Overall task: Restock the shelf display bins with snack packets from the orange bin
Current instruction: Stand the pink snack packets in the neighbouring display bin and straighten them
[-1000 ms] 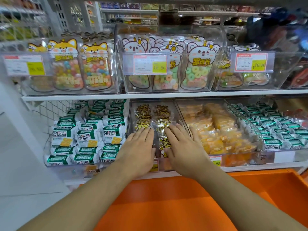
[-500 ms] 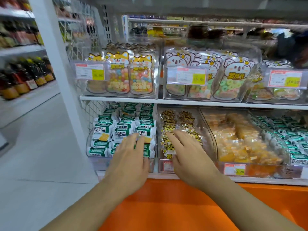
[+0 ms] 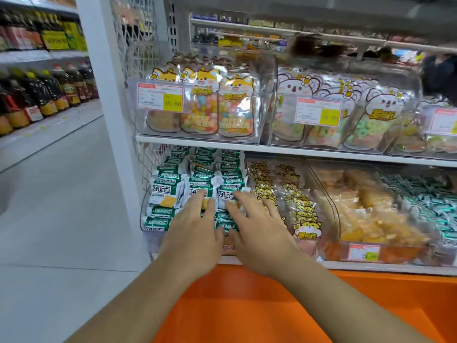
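Both flat, fingers straight — left hand [image 3: 195,227] and right hand [image 3: 257,226] side by side on green-and-white snack packets [image 3: 173,191] — above orange bin [image 3: 371,305]

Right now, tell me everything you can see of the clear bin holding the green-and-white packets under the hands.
The clear bin looks like transparent plastic and sits at the left end of the lower shelf, beside the white upright. It is heaped with green-and-white packets in about three columns, lying flat and overlapping, some showing a yellow cracker picture. Its front wall is low, with a label partly hidden behind the hands. The left hand and right hand lie with fingers straight on the front packets, gripping nothing.
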A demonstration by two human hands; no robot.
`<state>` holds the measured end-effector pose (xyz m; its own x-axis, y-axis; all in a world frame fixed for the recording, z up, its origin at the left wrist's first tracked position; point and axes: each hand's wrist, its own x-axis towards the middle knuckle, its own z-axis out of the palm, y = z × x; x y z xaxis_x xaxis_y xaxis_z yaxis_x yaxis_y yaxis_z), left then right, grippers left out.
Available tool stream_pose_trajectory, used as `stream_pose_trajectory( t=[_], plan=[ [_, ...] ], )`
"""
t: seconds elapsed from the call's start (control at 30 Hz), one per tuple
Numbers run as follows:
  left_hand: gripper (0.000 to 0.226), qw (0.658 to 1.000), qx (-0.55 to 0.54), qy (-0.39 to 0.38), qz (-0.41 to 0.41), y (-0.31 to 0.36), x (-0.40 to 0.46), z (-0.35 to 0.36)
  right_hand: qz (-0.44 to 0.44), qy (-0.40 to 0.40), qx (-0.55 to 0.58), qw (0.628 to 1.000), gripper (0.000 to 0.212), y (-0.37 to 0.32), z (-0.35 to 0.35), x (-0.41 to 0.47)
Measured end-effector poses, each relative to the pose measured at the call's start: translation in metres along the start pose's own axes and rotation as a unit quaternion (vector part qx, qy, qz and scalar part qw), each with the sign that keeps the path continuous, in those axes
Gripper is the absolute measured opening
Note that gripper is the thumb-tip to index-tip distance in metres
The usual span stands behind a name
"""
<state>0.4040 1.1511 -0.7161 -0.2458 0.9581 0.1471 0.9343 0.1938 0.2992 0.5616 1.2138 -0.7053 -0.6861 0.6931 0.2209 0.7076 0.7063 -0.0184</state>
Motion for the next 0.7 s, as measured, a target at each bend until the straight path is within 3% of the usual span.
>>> stream_pose_trajectory(
  t=[0.7],
  plan=[
    [0.068, 1.0, 0.017, 0.002, 0.024, -0.009, 0.002, -0.003, -0.013, -0.034, -0.008, 0.999, 0.062, 0.018, 0.009, 0.006]
  ],
)
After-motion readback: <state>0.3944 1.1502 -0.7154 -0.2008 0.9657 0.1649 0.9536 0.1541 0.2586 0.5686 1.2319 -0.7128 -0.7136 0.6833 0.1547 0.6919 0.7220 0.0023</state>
